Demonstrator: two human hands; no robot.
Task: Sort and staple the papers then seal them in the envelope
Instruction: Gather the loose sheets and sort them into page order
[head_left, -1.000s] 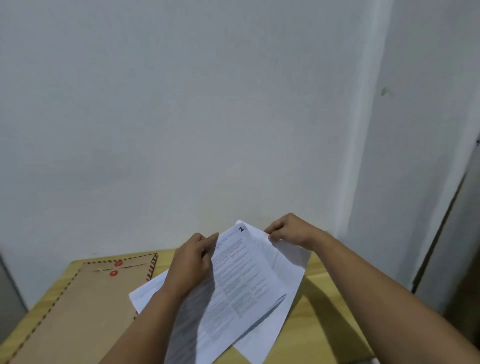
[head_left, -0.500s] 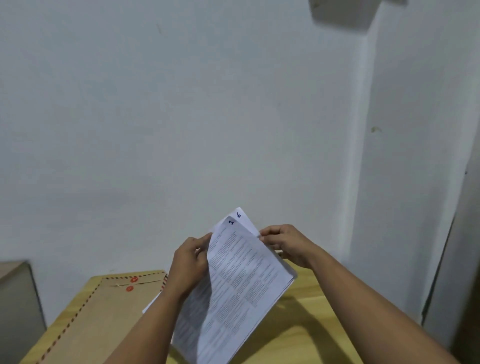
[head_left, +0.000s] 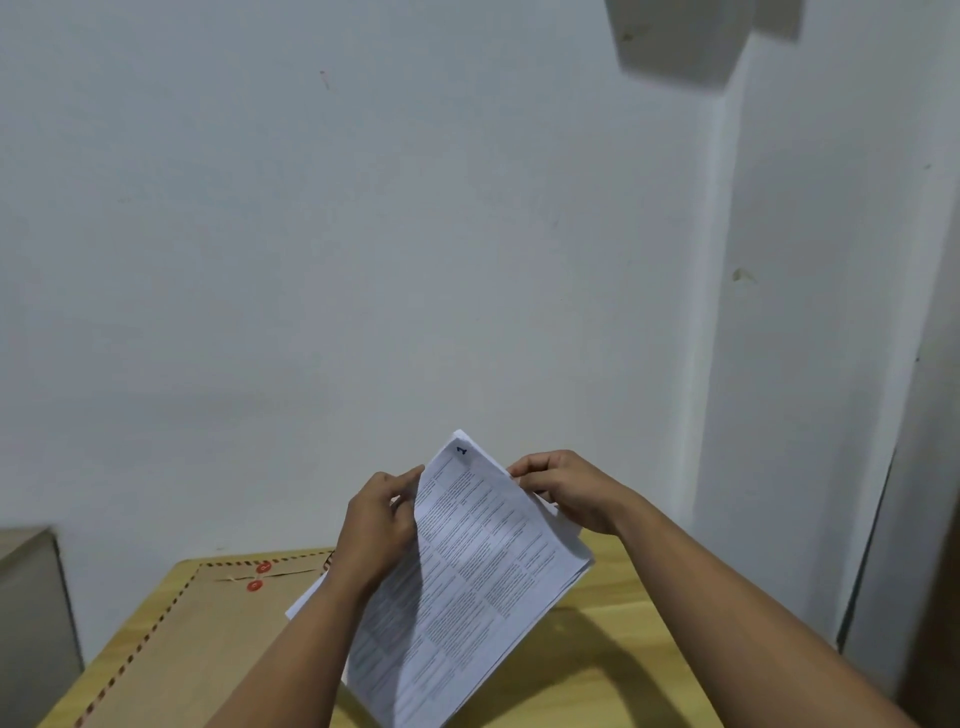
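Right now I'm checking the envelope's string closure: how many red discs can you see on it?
2. Both sit near the far end of the envelope: one red disc on the flap, the other red disc just below. None seems hidden.

Plain white wall (head_left: 363, 260); wooden table (head_left: 623, 675) below; grey cabinet (head_left: 31, 597) left.

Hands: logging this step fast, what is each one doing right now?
Left hand: closed on the left edge of the papers.
Right hand: pinching their upper right edge.
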